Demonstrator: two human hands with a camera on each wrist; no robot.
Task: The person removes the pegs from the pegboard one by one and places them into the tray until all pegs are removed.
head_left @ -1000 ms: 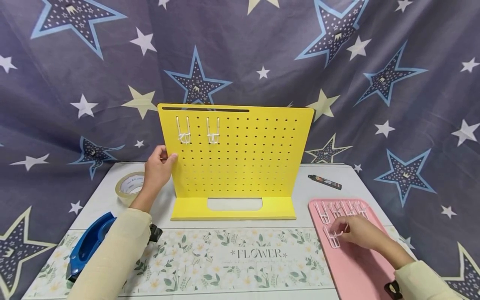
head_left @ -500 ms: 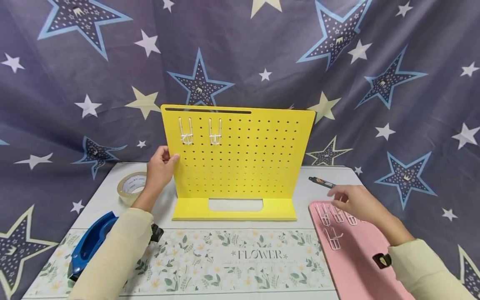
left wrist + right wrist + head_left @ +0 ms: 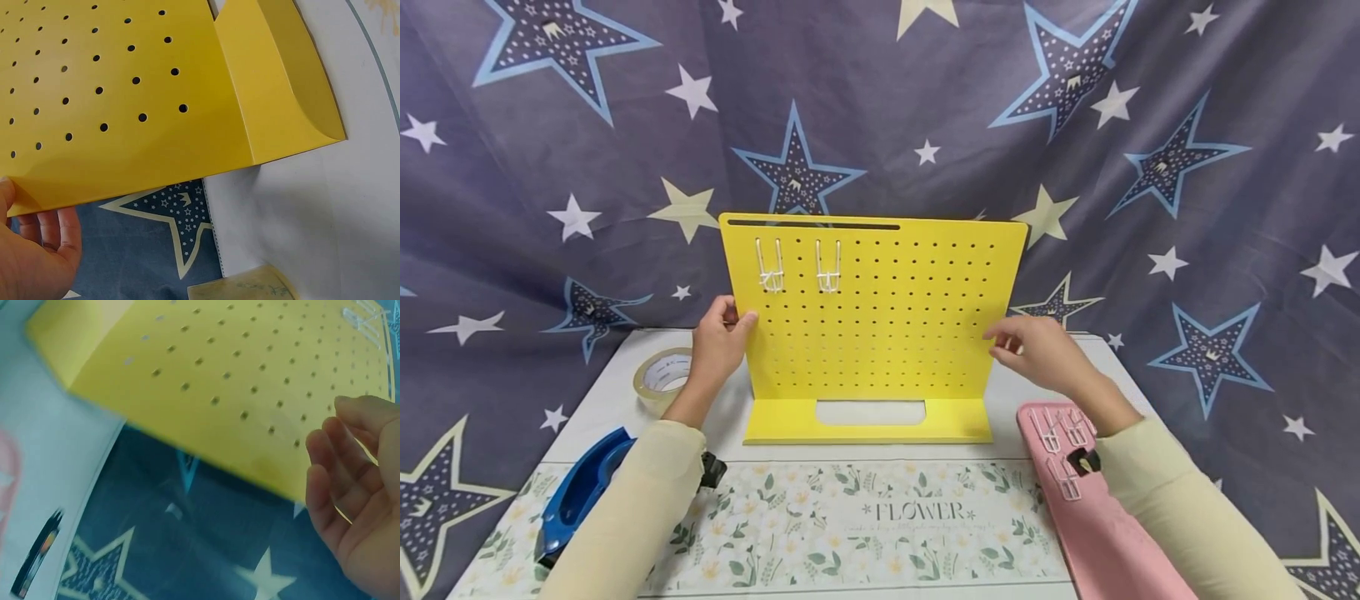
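Star-print curtain [image 3: 865, 50] behind yellow board [image 3: 880, 350]: left hand [image 3: 718, 340] grips its left edge — presumably for steadiness — right hand [image 3: 1043, 353], loosely bent, empty, near right edge.

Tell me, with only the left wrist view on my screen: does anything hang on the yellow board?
Observer: Yes, the head view shows two white wire hooks near the top left of the yellow board.
Operator: Where is the right hand?
Observer: By the board's right edge, its fingers loosely curved.
Operator: Are there hooks anywhere else?
Observer: Yes, more hooks lie on the pink tray, partly covered by the right arm.
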